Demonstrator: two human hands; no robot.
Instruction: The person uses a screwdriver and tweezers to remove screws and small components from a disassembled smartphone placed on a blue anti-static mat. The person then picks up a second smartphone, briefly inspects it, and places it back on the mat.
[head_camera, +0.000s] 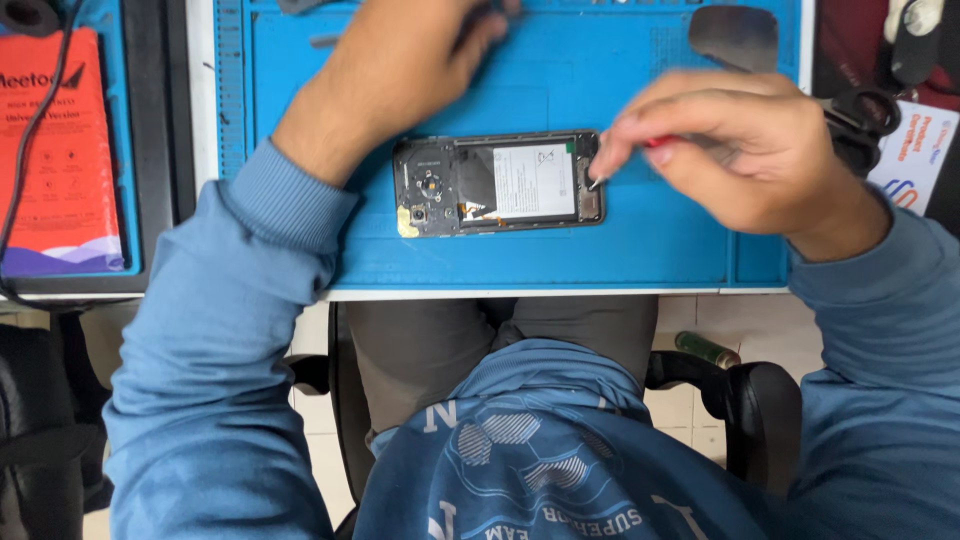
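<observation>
An opened smartphone (497, 184) lies back-up on a blue work mat (620, 240), its black inner frame, camera parts and white-labelled battery exposed. My right hand (735, 150) grips a red-handled screwdriver (655, 145); its metal tip touches the phone's right end. My left hand (400, 60) is beyond the phone at the mat's far side, fingers curled around a small dark thing that is blurred.
A dark phone back cover (733, 37) lies at the mat's far right. Black scissors (860, 125) and a white card (912, 155) sit off the mat on the right. A red packet (55, 150) and a black cable (30, 120) lie at the left.
</observation>
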